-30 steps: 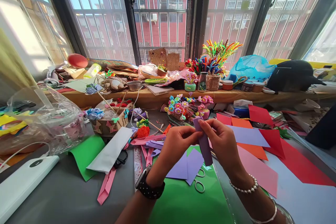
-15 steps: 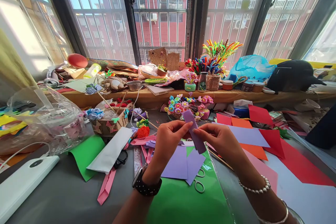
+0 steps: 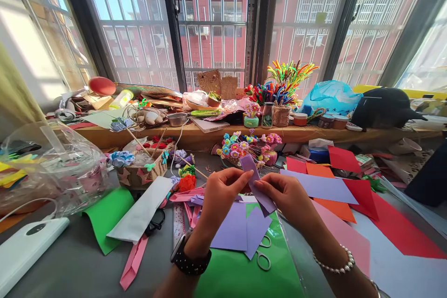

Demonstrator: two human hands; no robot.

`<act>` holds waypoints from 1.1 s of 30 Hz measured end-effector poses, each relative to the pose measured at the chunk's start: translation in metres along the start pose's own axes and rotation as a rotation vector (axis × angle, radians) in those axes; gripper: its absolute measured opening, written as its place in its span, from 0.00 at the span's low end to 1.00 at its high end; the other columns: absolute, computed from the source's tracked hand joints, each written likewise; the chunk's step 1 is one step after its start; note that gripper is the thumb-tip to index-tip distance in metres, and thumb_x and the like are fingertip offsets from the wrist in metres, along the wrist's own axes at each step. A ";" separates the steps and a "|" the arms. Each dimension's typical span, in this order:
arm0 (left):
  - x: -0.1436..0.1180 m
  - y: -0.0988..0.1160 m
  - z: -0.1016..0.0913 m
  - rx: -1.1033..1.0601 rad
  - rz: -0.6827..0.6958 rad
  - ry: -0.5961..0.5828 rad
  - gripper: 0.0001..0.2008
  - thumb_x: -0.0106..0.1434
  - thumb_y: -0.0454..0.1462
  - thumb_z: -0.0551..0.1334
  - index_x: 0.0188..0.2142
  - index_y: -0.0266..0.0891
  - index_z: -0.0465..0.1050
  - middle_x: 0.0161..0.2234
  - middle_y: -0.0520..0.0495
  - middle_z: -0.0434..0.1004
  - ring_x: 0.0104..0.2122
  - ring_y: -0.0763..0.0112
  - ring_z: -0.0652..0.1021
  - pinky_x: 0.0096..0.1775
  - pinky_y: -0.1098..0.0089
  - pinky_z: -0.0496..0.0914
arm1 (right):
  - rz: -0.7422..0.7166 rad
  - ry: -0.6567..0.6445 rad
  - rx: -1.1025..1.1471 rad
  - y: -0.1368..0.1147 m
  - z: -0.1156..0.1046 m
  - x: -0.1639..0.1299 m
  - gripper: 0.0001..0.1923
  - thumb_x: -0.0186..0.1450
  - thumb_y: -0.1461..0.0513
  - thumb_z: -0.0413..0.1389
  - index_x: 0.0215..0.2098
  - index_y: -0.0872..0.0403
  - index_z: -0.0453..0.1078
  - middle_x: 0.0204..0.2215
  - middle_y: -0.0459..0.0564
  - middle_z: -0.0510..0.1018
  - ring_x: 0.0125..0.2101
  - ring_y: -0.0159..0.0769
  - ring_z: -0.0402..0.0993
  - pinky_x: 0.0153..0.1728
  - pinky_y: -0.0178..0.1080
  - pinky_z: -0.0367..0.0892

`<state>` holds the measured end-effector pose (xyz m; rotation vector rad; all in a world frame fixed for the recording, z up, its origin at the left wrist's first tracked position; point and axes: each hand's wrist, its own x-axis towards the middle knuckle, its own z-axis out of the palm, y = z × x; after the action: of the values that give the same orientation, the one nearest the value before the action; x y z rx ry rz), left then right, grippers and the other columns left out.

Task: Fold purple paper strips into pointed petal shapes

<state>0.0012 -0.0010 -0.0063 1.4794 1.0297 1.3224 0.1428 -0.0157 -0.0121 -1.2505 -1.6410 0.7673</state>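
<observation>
Strong daylight pours through the barred windows point(image 3: 213, 23), washing out the left edge to glare. The worktop point(image 3: 70, 260) is brightly lit, with soft shadows near its front edge. Focus stays sharp; wide-angle distortion bends the window frames at both sides.

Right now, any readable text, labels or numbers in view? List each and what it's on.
None legible.
Bottle on the window ledge: dark label with a round logo, too small to read.
Ruler left of the left hand: markings blurred.
Purple paper strip, held by both hands: blank.
</observation>
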 end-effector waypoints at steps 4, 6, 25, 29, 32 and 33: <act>0.000 0.002 0.001 -0.016 0.024 0.070 0.11 0.49 0.42 0.62 0.19 0.35 0.70 0.16 0.54 0.71 0.19 0.74 0.74 0.23 0.77 0.69 | 0.008 -0.032 0.084 -0.002 0.001 -0.002 0.15 0.55 0.52 0.53 0.24 0.56 0.70 0.17 0.44 0.70 0.19 0.29 0.63 0.19 0.30 0.57; 0.000 0.003 0.001 -0.019 0.033 0.091 0.11 0.49 0.41 0.62 0.18 0.35 0.69 0.16 0.54 0.70 0.19 0.75 0.74 0.23 0.78 0.69 | 0.020 -0.058 0.109 -0.003 0.001 -0.003 0.15 0.55 0.52 0.53 0.26 0.57 0.70 0.18 0.45 0.70 0.20 0.30 0.64 0.20 0.31 0.59; 0.002 0.008 -0.013 -0.046 -0.038 -0.007 0.08 0.49 0.39 0.63 0.24 0.35 0.72 0.20 0.52 0.74 0.24 0.71 0.76 0.28 0.76 0.69 | 0.031 0.015 0.038 -0.003 -0.013 -0.003 0.15 0.56 0.52 0.52 0.25 0.55 0.70 0.18 0.45 0.71 0.19 0.30 0.64 0.18 0.30 0.57; 0.001 0.010 -0.016 0.048 0.003 -0.051 0.08 0.50 0.39 0.62 0.27 0.35 0.72 0.24 0.50 0.76 0.26 0.71 0.76 0.29 0.75 0.69 | -0.042 0.031 -0.059 -0.004 -0.018 -0.002 0.14 0.58 0.53 0.51 0.26 0.54 0.70 0.20 0.45 0.72 0.23 0.31 0.66 0.22 0.31 0.59; -0.001 0.013 -0.018 0.214 0.108 -0.104 0.08 0.51 0.39 0.62 0.31 0.38 0.72 0.28 0.50 0.77 0.29 0.71 0.76 0.31 0.75 0.69 | -0.184 -0.015 -0.242 -0.008 -0.018 -0.003 0.11 0.59 0.57 0.51 0.24 0.54 0.70 0.20 0.45 0.72 0.22 0.31 0.66 0.23 0.32 0.59; -0.002 0.015 -0.018 0.275 0.148 -0.146 0.09 0.51 0.39 0.62 0.32 0.39 0.72 0.29 0.50 0.77 0.30 0.70 0.76 0.33 0.75 0.68 | -0.240 -0.031 -0.298 -0.009 -0.017 -0.004 0.10 0.59 0.58 0.51 0.25 0.53 0.70 0.21 0.45 0.72 0.22 0.31 0.66 0.23 0.32 0.59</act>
<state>-0.0165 -0.0057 0.0080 1.8603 1.0544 1.1874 0.1552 -0.0230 0.0010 -1.2169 -1.9402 0.4069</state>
